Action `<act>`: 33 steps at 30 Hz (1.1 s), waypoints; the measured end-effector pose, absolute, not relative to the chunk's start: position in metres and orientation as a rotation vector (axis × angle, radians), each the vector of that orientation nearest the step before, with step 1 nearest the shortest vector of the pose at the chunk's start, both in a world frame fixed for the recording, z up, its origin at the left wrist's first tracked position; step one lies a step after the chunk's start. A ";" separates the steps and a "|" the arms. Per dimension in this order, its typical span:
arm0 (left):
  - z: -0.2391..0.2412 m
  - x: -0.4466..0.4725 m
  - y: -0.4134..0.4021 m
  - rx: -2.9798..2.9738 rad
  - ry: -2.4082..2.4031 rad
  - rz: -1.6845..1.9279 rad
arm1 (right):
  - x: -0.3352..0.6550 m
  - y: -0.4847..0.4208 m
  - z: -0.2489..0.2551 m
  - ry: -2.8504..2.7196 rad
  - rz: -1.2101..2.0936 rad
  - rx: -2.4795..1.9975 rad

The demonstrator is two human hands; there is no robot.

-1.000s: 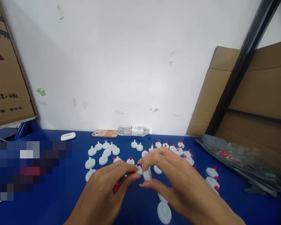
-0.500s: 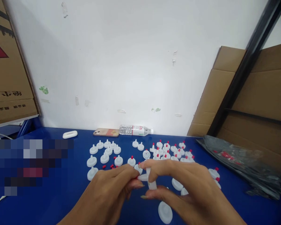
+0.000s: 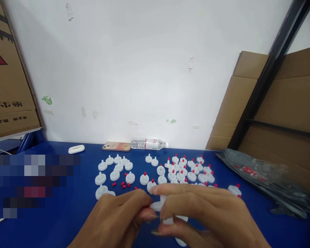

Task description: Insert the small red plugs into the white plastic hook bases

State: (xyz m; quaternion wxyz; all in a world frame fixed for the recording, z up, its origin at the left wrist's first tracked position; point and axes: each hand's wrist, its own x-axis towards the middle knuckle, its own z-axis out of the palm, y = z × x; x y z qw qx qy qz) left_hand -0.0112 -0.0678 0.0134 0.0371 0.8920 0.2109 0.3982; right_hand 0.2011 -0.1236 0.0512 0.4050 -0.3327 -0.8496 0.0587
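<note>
Between the fingers and thumb of my right hand (image 3: 206,212) is a white plastic nozzle lid (image 3: 167,220), turned on its side with its spout pointing left. My left hand (image 3: 119,215) pinches at the spout's tip, where a trace of a small red cap shows; the fingertips hide most of it. Loose red caps (image 3: 124,186) lie just beyond my left hand. Left of them and behind stand several bare white lids (image 3: 100,178). Beyond my right hand is a cluster of white lids with red tips (image 3: 192,176). Another lid (image 3: 181,242) is partly hidden below my right hand.
Against the wall, a phone (image 3: 116,146) and a water bottle (image 3: 150,144) lie on the blue table (image 3: 74,182). A white case (image 3: 76,149) is to the left. On the right, a plastic bag (image 3: 268,182) holds red bits, near cardboard (image 3: 232,103) and a dark post.
Both hands have moved slightly down together, still holding the lid and the red cap at its spout. More loose red caps show past my left hand. The view has shifted slightly.
</note>
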 end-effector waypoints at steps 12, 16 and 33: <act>-0.014 0.001 -0.050 2.861 1.140 0.126 | 0.235 -0.120 0.031 -2.122 0.112 -1.665; -0.017 0.013 -0.048 2.841 1.178 -0.049 | 0.257 -0.120 0.018 -2.055 0.217 -1.850; -0.027 -0.007 -0.040 2.770 1.385 0.031 | 0.241 -0.093 -0.006 -2.113 0.348 -2.043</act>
